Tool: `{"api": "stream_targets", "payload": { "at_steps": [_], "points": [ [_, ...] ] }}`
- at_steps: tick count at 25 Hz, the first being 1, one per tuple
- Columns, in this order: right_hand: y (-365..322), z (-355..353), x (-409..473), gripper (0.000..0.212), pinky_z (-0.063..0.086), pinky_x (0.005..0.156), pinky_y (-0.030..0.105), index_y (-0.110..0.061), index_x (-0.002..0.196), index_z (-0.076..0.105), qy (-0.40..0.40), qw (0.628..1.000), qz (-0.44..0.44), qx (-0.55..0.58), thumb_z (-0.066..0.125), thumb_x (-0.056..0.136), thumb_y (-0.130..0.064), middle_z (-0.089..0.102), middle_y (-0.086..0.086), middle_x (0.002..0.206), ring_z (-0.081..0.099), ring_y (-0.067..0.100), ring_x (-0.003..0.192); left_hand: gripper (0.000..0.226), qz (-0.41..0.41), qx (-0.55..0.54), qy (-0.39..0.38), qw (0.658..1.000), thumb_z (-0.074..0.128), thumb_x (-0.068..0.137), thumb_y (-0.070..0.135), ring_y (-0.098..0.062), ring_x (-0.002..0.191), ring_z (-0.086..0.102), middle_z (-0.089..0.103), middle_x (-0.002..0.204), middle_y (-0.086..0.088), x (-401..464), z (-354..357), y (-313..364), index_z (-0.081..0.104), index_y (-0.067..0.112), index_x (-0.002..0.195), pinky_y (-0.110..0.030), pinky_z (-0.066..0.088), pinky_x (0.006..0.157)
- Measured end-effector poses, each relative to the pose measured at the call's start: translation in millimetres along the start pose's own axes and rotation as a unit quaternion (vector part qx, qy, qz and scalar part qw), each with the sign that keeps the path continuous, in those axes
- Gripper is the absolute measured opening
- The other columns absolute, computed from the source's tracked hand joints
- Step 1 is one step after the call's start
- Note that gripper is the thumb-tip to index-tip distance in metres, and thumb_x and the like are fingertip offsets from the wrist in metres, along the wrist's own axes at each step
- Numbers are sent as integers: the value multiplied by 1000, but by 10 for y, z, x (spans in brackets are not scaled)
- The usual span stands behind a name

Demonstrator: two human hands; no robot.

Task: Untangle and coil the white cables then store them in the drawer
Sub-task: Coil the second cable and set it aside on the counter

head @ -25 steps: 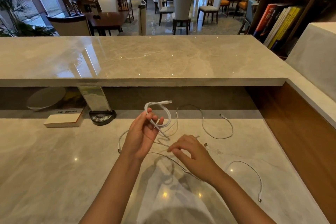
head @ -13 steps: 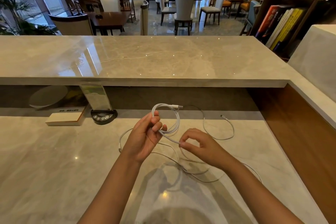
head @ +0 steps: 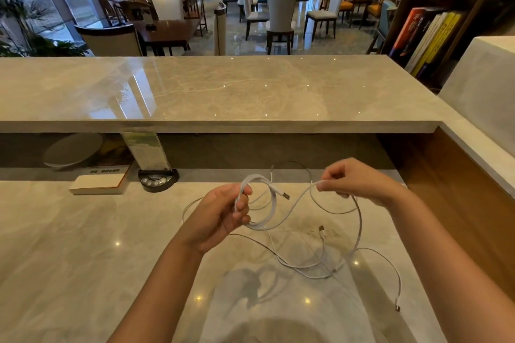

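Since the last frame the right hand (head: 354, 181) has gone up and out toward the right of the frame, dragging a length of white cable (head: 302, 198) with it, so the strand that used to sag between the hands is now pulled into a shallow S across the middle. The left hand (head: 220, 214) is about where it was, and the loops look a bit bigger.

Left to right: a book (head: 100, 182) at mid-left has dark writing on its cover, too blurry to read. Just right of it sits a black puck with buttons (head: 158, 179), no brand I can make out. The left hand grips a coil (head: 263, 203) of the white cable, fingers curled round the bunched strands; the loops stand roughly upright, and a plug end (head: 285, 196) pokes out pointing right and slightly down. The right hand pinches the same cable between thumb and fingertips, and from there it drops down the right side toward the counter (head: 69, 259).

The rest of the cables (head: 320, 267) lie tangled on the counter at lower centre, running mostly left-right, with one plug (head: 322, 230) pointing up-frame and another end (head: 398, 307) at lower right. Book spines (head: 426, 39) at upper right have lettering, not legible.
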State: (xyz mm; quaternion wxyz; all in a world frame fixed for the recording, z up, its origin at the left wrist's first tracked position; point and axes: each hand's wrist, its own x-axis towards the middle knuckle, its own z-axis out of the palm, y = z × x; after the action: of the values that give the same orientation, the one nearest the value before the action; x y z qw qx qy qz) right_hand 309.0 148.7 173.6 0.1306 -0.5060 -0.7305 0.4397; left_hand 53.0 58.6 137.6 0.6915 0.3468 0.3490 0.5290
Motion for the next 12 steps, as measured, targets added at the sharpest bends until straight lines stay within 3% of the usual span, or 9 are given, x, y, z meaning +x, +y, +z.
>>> {"api": "stream_targets", "payload": {
  "at_steps": [4,6,8,12],
  "points": [
    [-294,111,114,22,34,48,21,-6,66,60,56,998,23,-11,63,84,-18,54,1,61,37,9,51,28,-39,131,-12,991,39,96,11,-8,47,47,52,56,1,-2,132,-110,62,8,81,-24,50,56],
    [-473,252,87,23,33,47,21,-3,76,66,106,994,3,-3,56,88,-18,57,0,64,37,9,50,28,-48,168,6,985,39,97,12,-10,51,51,56,60,0,4,161,-165,63,9,83,-25,52,63],
    [-640,415,-6,28,31,49,24,-9,89,71,122,992,-33,-6,45,94,-19,57,1,66,39,11,53,28,-42,171,41,983,39,98,12,-11,56,53,58,64,-2,24,169,-233,64,9,86,-27,53,69],
    [-676,856,-173,26,38,60,30,-8,90,67,158,968,-131,-146,43,94,-17,64,8,83,51,16,68,27,-5,133,101,986,39,98,12,-14,70,58,63,80,-8,53,186,-302,65,4,100,-28,52,78]
  ]
}}
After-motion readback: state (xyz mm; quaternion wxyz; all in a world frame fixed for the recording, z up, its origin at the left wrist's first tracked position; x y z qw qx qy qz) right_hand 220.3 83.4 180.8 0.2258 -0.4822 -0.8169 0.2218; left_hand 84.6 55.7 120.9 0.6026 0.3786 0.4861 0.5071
